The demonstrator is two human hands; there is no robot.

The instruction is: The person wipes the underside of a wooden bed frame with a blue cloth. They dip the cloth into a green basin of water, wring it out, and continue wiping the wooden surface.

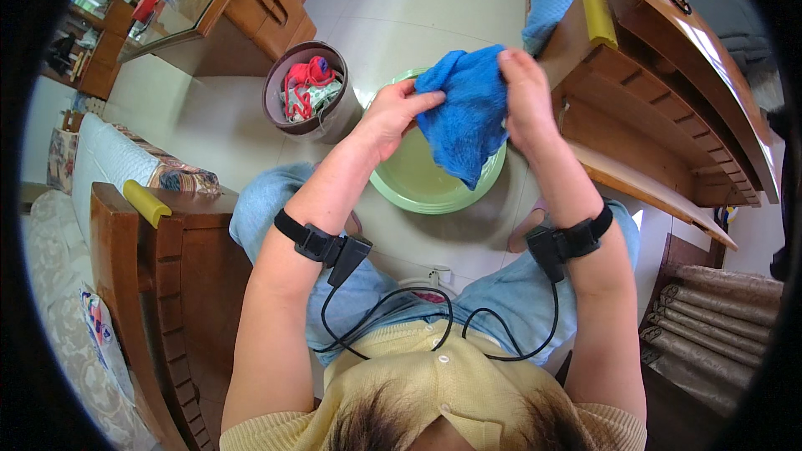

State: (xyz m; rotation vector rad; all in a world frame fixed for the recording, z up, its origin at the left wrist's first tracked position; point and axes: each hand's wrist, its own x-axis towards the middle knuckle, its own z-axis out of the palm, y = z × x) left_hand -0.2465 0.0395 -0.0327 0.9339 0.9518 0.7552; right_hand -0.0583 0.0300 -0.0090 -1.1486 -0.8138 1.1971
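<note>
A blue cloth (463, 113) hangs bunched between my two hands, its lower corner pointing down over a light green basin (426, 191) on the floor. My left hand (395, 113) grips the cloth's left edge between thumb and fingers. On the other side, my right hand (526, 88) holds the upper right edge; part of its grip is hidden behind the fabric. The basin seems to hold some water, though the cloth covers much of its inside.
Left of the basin stands a lined waste bin (272, 106) with red and pale items inside. A wooden desk (219, 44) is beyond it. Wooden bed ends (658, 119) with yellow edge guards (595, 9) flank me. Black cables (401, 291) run from my arm straps.
</note>
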